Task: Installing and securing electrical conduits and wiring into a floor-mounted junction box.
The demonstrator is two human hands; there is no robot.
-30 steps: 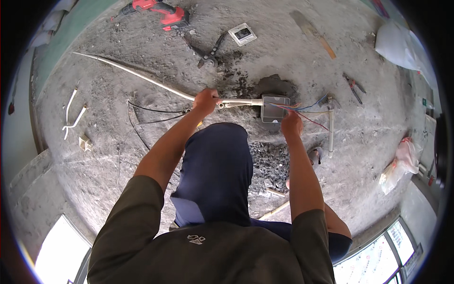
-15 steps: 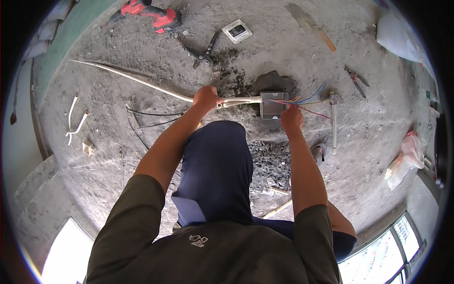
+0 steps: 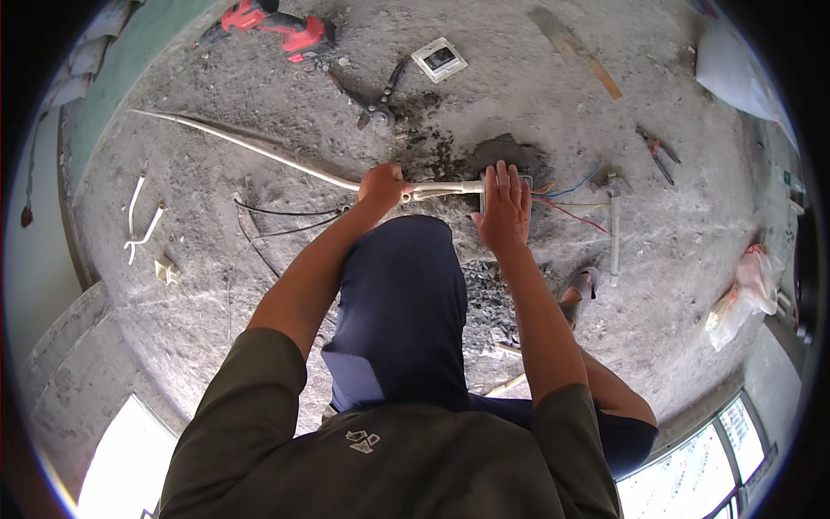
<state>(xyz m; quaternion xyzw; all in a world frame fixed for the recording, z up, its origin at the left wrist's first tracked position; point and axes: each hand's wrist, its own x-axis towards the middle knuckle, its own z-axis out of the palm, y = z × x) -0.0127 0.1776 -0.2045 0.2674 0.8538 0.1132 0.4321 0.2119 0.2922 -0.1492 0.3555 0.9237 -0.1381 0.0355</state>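
At the left hand (image 3: 382, 185), little differs from half a second ago: it was closed on the white conduit (image 3: 259, 149) then, and it is closed on it now, at almost the same place. At the right hand (image 3: 504, 203) the difference is bigger: before, this hand was bent at the wires by the lower right corner of the grey box, and the box was seen nearly whole; now the hand has moved leftward and lies flat over the box, so only parts of its rim are visible. As for the hands themselves, they are well apart. Left of the left hand, the conduit goes away in a long curve, and a black cable (image 3: 290, 210) lies nearer to the forearm. The left hand is bent, its fingers wrapped around the conduit. Between both hands, the conduit continues up to the left side of the grey box (image 3: 482, 204), with a second tube just beside it. The right hand is opened, the fingers straight and pointing away from the person, the thumb spread to the left; it covers the box, but I cannot tell how firmly it presses. Just right of the right hand come out the blue wire (image 3: 579, 184) and the red wire (image 3: 571, 214). Further right of it lies a hammer (image 3: 615, 233), and beyond, pliers (image 3: 657, 156) with red on the handles.
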